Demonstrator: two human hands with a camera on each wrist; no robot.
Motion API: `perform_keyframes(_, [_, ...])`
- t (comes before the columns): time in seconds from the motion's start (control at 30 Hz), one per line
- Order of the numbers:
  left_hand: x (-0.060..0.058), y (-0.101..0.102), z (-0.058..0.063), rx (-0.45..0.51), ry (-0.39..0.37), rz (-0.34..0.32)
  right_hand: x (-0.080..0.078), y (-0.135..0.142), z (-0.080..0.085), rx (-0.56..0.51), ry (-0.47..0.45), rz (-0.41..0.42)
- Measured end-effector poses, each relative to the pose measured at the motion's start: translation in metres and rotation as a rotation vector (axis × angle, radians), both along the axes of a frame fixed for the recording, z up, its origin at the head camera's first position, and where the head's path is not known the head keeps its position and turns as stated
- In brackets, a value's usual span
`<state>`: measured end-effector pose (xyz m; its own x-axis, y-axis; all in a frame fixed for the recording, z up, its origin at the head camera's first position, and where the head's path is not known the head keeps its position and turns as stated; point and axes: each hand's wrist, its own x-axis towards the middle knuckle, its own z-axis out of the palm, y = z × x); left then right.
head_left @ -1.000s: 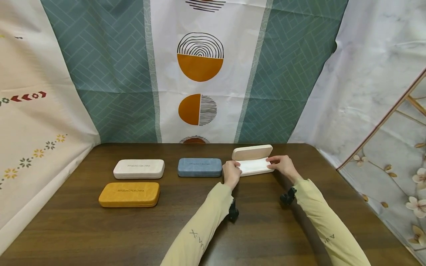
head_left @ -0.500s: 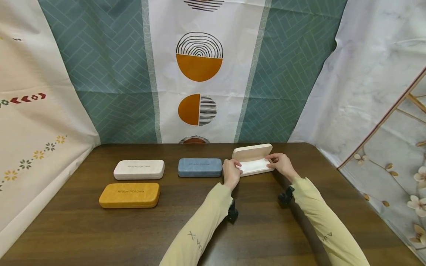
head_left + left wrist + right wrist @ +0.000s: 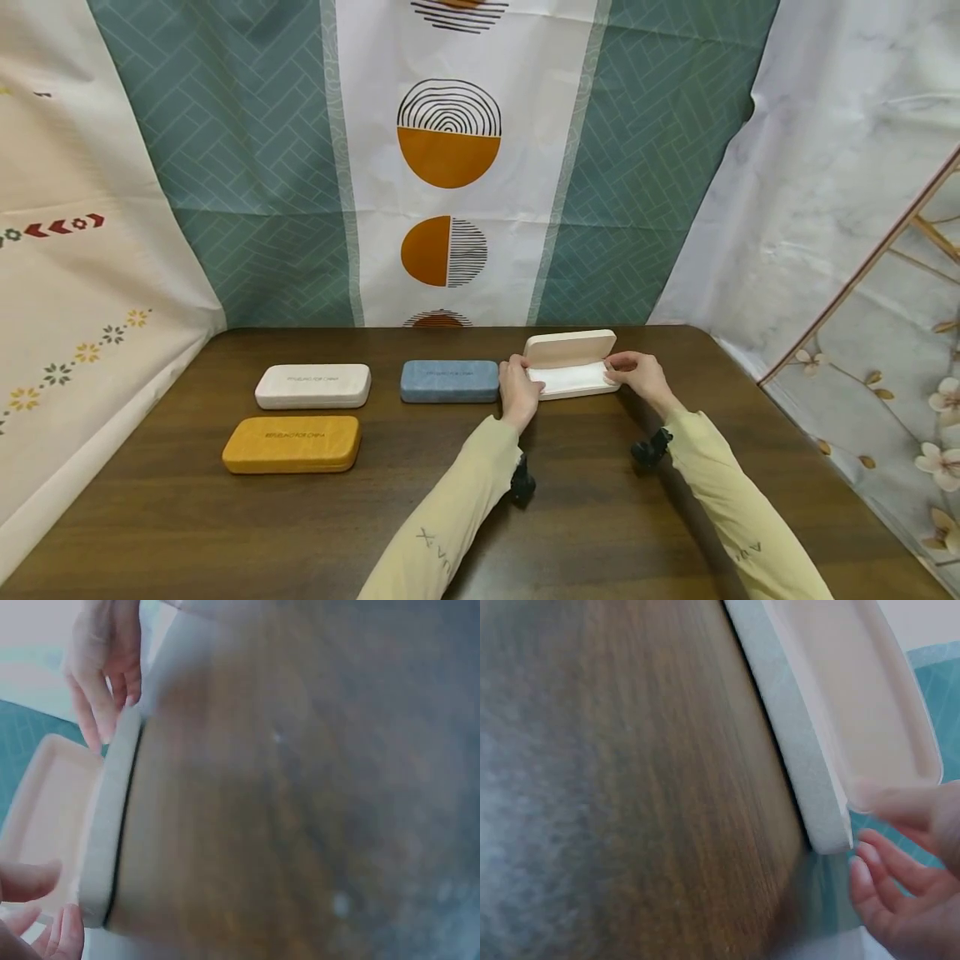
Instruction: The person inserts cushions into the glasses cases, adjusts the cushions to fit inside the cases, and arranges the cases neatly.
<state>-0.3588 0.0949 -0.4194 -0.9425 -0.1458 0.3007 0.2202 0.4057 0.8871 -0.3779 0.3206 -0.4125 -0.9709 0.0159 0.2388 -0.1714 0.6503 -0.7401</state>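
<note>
An off-white glasses case (image 3: 573, 389) lies unfolded on the table, its lid (image 3: 570, 348) tipped back and a white cloth (image 3: 570, 377) inside. My left hand (image 3: 519, 390) is at its left end. In the left wrist view the left thumb (image 3: 30, 881) is over the inside, apart from the fingertips (image 3: 71, 922) at the end wall. My right hand (image 3: 637, 379) is at the other end. In the right wrist view its thumb (image 3: 900, 804) reaches over the rim, while loosely bent fingers (image 3: 874, 862) lie just outside the end wall.
A closed blue glasses case (image 3: 450, 382) lies close to the left hand. Farther left are a white case (image 3: 312, 387) and, nearer the front, a yellow case (image 3: 292, 444). Patterned cloth (image 3: 442, 167) hangs behind the brown table (image 3: 360, 533).
The left fingers have shifted slightly left and spread along the case's end. My right hand stays at the right end, and the case keeps its place with the lid raised.
</note>
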Motion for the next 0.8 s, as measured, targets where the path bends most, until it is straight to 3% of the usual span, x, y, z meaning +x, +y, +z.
perform_keyframes(0.13, [-0.001,0.001,0.006,0.154,0.004,0.011,0.003,-0.004,0.002,-0.099,0.044,-0.116])
perform_keyframes(0.23, [-0.003,0.001,0.01,0.246,0.039,0.047,0.002,-0.01,0.003,-0.212,0.036,-0.149])
perform_keyframes(0.33, [-0.004,0.002,0.01,0.26,0.046,0.071,-0.001,-0.015,0.004,-0.336,0.0,-0.155])
perform_keyframes(0.4, [-0.004,0.004,0.011,0.22,0.024,0.074,-0.003,-0.019,0.006,-0.376,-0.037,-0.17])
perform_keyframes(0.57, [-0.003,0.007,0.013,0.166,-0.093,0.0,-0.009,-0.023,0.011,-0.387,-0.163,-0.177])
perform_keyframes(0.7, [-0.004,0.007,0.015,0.225,-0.171,-0.086,-0.012,-0.023,0.014,-0.408,-0.264,-0.166])
perform_keyframes(0.8, [-0.004,0.007,0.015,0.282,-0.205,-0.099,-0.013,-0.026,0.015,-0.415,-0.296,-0.173])
